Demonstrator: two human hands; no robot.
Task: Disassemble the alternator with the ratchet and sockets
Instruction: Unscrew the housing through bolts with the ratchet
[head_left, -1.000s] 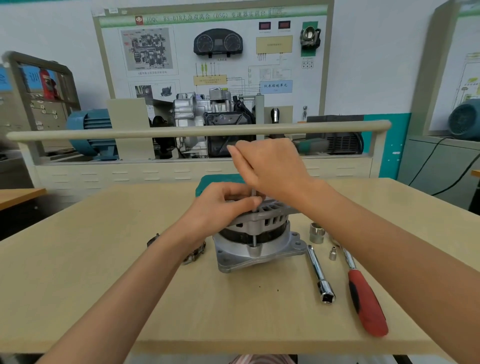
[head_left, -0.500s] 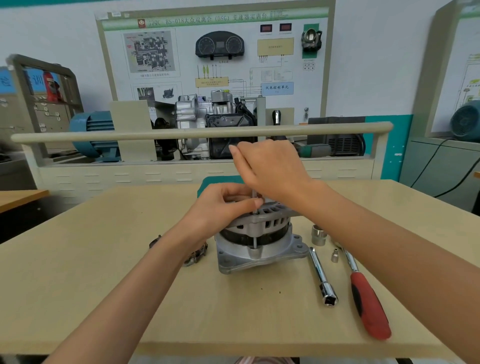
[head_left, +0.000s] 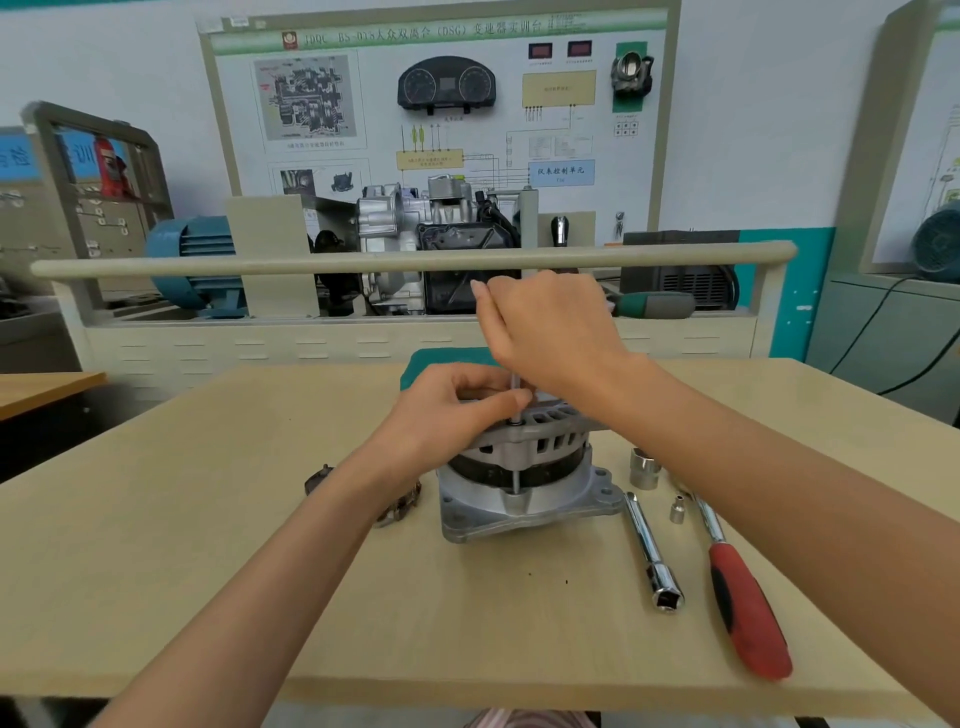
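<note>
gripping the silver-and-black alternator (head_left: 519, 483) top with left hand (head_left: 447, 410), right hand (head_left: 550, 332) pinching a thin through-bolt (head_left: 516, 480) — sockets (head_left: 644, 467), extension bar (head_left: 652, 556), red-handled ratchet (head_left: 743, 597) lying just right.

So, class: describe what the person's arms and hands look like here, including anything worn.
Both forearms are bare as far as the frame shows, with no sleeves visible. The left hand and right hand wear no gloves; no rings, watch or bracelets are visible. Fingernails look short and unpainted.
</note>
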